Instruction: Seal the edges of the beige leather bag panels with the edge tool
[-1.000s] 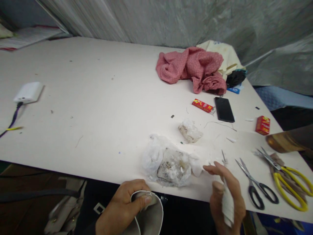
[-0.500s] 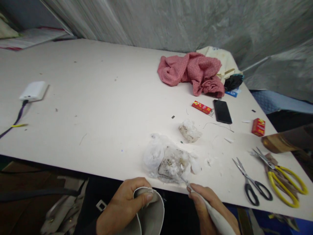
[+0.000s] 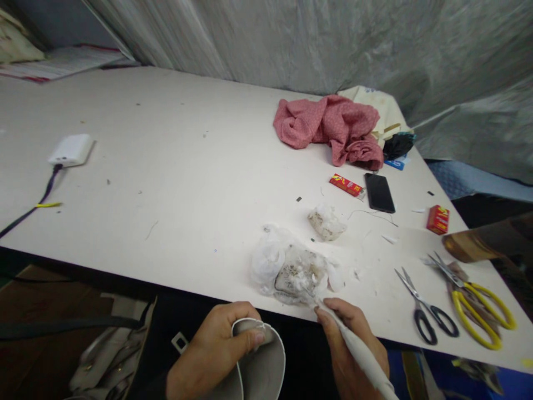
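My left hand point(image 3: 219, 344) is closed on the rim of a grey-beige hollow piece point(image 3: 268, 366), soft-walled and open at the top, its thumb inside. Its lower part is out of view. In the closed fingers of my right hand point(image 3: 353, 339) is a thin-tipped tool with a long white wrapped handle point(image 3: 361, 351). Its tip points into a stained, whitish clump point(image 3: 297, 278) at the table's front edge; whether it touches is hard to see. Crumpled clear plastic point(image 3: 266, 260) surrounds the clump. A smaller whitish lump point(image 3: 327, 223) lies just behind.
Black-handled scissors point(image 3: 425, 305) and yellow-handled scissors point(image 3: 478, 311) lie at the right, near a brown bottle-like object point(image 3: 466, 245). Behind are a phone point(image 3: 379, 193), a red packet point(image 3: 346, 185), a red box point(image 3: 438, 219) and a pink cloth point(image 3: 328, 128). A white cabled box point(image 3: 73, 150) sits left.
The view has shifted slightly. My right hand has moved a little closer to the clump, and the tool's metal tip shows less. My left hand keeps its hold on the hollow piece.
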`<action>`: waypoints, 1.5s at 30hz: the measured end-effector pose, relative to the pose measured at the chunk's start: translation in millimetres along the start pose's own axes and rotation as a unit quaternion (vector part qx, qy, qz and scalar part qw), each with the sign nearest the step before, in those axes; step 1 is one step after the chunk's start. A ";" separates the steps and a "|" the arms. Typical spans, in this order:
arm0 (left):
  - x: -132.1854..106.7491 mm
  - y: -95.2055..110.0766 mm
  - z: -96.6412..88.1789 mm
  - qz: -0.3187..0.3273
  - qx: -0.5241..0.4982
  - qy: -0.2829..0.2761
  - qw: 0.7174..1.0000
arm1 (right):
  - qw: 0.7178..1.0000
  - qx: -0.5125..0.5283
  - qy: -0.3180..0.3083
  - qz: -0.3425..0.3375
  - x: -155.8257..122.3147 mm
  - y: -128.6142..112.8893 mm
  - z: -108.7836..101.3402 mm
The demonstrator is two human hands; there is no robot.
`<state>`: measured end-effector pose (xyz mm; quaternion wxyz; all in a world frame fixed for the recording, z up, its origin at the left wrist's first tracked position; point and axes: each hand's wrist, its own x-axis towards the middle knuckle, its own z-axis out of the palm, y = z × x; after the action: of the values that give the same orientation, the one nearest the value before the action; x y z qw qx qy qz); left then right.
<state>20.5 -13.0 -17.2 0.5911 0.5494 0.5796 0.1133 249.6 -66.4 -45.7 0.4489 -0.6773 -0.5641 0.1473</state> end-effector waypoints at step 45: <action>-60.4 -30.7 5.6 0.024 -0.239 -0.121 0.963 | 0.871 0.307 -0.384 0.000 -19.5 -56.7 3.9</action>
<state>-8.7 -73.9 -8.8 0.7680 0.4155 0.4464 0.1956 204.8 -84.4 -9.9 0.3824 -0.3954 -0.6186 0.5611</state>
